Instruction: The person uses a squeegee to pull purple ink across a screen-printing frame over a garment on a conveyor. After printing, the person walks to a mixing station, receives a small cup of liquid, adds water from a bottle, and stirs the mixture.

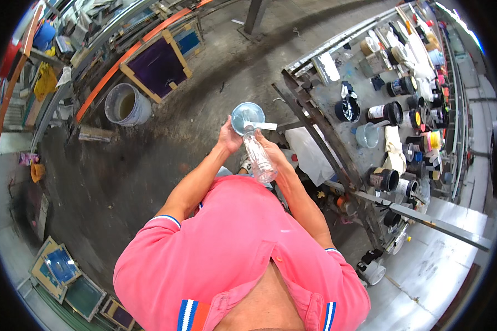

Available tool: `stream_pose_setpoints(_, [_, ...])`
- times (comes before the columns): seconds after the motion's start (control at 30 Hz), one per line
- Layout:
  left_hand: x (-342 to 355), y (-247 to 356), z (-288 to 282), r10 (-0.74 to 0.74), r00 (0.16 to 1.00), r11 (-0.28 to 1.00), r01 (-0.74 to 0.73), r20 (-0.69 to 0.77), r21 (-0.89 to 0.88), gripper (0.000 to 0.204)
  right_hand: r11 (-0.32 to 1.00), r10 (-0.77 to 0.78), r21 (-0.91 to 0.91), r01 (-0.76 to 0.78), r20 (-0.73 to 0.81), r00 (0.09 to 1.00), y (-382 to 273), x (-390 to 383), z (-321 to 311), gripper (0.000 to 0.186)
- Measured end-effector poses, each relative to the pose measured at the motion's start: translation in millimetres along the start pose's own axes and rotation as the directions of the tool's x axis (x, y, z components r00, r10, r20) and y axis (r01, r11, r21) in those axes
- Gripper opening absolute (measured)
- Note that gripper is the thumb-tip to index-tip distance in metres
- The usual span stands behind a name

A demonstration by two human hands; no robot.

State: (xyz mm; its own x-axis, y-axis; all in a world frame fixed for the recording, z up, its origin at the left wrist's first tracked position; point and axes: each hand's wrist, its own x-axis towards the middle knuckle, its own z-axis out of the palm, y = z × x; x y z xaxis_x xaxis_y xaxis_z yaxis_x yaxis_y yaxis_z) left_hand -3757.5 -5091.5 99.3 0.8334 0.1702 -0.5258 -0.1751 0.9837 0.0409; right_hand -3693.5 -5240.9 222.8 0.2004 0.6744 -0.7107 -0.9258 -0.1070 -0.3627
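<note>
My left hand (228, 138) holds a round clear plastic cup (246, 115) with a pale blue inside and a white stick across its rim. Gripped in my right hand (271, 151) is a clear plastic bottle (258, 159), tilted with its neck up against the cup's edge. Both hands meet in front of my pink polo shirt, above the dark stained floor. To the right of the hands stands a metal workbench (337, 143).
The workbench holds several ink jars, tubs and rags (393, 144). A white bucket (126, 105) stands on the floor at upper left beside a wooden-framed purple screen (158, 65). More framed screens (61, 266) lie at lower left. A pale tiled floor is at lower right.
</note>
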Motion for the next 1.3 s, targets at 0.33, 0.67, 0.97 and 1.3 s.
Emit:
stream_pose_setpoints(0.33, [44.0,-26.0,17.1,-0.038,0.976,0.995,0.018,0.215,0.096,0.052,0.897,-0.058,-0.428,0.108,0.128,0.99,-48.1,-13.9,-64.6,0.042])
stream_pose_setpoints(0.67, [40.8,-53.9,76.6,0.085,0.996,0.993,-0.085,0.002,0.084,0.049,0.244,-0.755,-0.778,0.578,0.221,0.617,-83.5,-104.9,-90.6,0.072])
stream_pose_setpoints(0.97, [2.7,-19.3,57.9,0.146,0.987,0.989,-0.146,0.059,-0.001,0.049,0.344,-0.919,-0.858,0.382,-0.392,-0.053,-119.5,-170.8,-225.3,0.061])
stream_pose_setpoints(1.3, [-31.2,-3.4,54.3,0.215,0.977,0.976,-0.214,0.015,-0.029,0.048,0.556,-0.679,-0.826,0.092,-0.515,-0.523,-179.6,-165.9,-331.9,0.074])
